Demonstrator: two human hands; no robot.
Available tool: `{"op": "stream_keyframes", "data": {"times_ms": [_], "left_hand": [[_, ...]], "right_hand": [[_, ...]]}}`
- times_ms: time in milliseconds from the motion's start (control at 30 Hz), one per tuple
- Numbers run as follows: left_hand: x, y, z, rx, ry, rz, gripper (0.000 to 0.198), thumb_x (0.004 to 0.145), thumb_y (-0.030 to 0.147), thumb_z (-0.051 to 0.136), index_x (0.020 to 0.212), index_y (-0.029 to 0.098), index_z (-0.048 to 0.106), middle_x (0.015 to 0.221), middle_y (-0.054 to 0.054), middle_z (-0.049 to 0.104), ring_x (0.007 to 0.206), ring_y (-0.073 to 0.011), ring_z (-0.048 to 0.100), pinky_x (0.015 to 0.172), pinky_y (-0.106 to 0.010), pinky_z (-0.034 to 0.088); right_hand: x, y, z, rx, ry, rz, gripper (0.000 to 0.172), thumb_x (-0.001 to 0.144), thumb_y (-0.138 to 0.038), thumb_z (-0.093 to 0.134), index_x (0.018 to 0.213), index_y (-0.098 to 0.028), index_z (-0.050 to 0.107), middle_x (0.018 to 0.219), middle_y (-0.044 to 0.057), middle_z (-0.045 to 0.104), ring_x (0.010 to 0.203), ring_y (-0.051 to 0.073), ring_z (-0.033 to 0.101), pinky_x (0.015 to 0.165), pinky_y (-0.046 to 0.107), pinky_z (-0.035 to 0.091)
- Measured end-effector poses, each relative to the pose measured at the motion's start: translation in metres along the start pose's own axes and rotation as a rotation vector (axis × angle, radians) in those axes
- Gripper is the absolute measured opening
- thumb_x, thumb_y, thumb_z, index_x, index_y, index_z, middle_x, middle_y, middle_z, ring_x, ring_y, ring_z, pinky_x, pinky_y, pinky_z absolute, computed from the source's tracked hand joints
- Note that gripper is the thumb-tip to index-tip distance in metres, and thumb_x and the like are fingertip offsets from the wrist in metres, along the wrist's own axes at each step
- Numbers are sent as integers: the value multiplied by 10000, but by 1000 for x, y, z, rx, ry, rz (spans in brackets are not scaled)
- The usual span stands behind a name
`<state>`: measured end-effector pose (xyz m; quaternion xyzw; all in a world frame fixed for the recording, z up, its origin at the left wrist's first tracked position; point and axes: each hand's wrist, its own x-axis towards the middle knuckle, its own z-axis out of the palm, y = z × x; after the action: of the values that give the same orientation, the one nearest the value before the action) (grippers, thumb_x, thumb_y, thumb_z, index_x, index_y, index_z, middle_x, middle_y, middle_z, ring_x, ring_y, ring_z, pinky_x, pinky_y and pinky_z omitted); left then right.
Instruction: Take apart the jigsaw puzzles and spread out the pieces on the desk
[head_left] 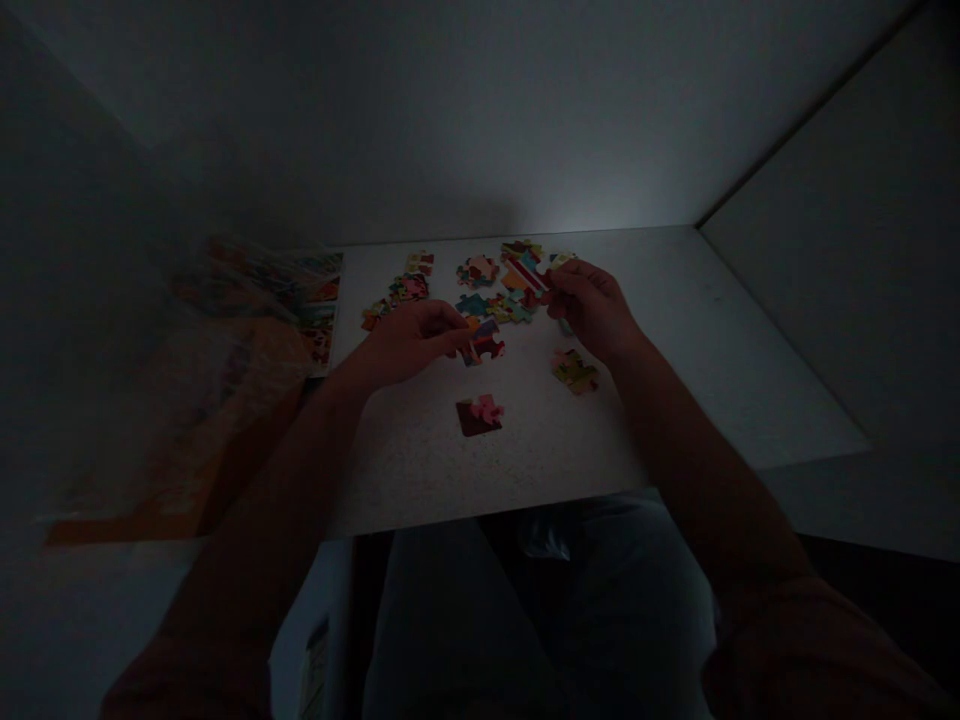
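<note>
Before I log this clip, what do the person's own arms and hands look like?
The left hand and right hand are bare, with no glove, ring or watch visible. Dark, reddish-looking sleeves leave the forearms uncovered. The dim light hides any finer markings or fabric detail.
</note>
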<state>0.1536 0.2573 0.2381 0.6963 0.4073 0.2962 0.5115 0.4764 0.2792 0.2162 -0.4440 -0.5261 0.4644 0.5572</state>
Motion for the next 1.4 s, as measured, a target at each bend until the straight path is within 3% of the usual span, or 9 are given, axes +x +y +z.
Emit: {"op": "stream_keyframes", "data": {"times_ms": [233,367,533,733,900,967,1100,1233,1400], "left_hand": [[-1,11,-2,83,5,-67,493,1051,696,876,1030,204,893,908,-88,852,869,-238,791,807,-353,655],[-3,7,-7,289,-59,30,406,1058,624,845,989,229,907,1001,-83,833,918,-235,760,845,-363,617],[-1,-2,-3,546,96,117,384,1097,609,829,1099,227,866,1024,-83,776,904,-240,709,892,-400,601],[2,-4,0,767,171,138,287,1145,525,774,1118,249,846,1002,-87,811,952,-290,753,981,-448,613],[2,-2,-1,782,217,128,277,1160,518,756,1147,256,846,1059,-98,842,1029,-320,789,1049,-476,625],[2,-2,0,775,225,132,283,1169,520,744,1148,256,844,1078,-103,847,1040,-323,791,1050,-479,622],[1,-1,2,766,223,161,297,1167,533,730,1118,259,836,1075,-119,847,1075,-344,789,1066,-495,614],[2,-2,3,738,199,198,309,1150,556,718,1108,269,826,1071,-120,843,1080,-354,783,1049,-488,604],[4,-5,4,717,192,224,350,1150,576,674,1115,260,822,1076,-122,838,1040,-343,780,996,-469,581]], "right_hand": [[2,6,-5,-31,9,-35,630,879,-811,1042,844,-299,677,797,-7,754,633,149,599,565,319,462],[3,6,-5,-87,13,-15,627,953,-791,993,850,-299,617,777,-17,675,664,162,582,606,334,464],[4,2,-7,-124,13,-5,601,926,-741,998,817,-296,610,728,-39,549,642,149,504,576,313,406],[-10,-14,-52,-314,-95,60,541,894,-796,945,823,-302,736,723,-7,649,648,198,557,645,377,493],[-64,-20,-91,-739,4,16,453,924,-749,923,1024,-318,824,1137,101,869,1005,325,768,992,535,667],[-93,-16,-85,-891,86,-56,433,1000,-695,875,1239,-335,856,1375,148,877,1167,391,803,1090,622,679],[-136,-8,-50,-1081,-146,-167,490,1122,-542,798,1585,-390,844,1777,140,761,1623,494,695,1354,764,553],[-144,-9,-49,-1140,-208,-130,402,1207,-489,672,1540,-452,894,1730,89,807,1610,476,715,1348,783,556],[-130,-8,-95,-1248,63,-104,401,1190,-422,661,1491,-317,903,1677,187,813,1537,490,727,1325,767,521]]}}
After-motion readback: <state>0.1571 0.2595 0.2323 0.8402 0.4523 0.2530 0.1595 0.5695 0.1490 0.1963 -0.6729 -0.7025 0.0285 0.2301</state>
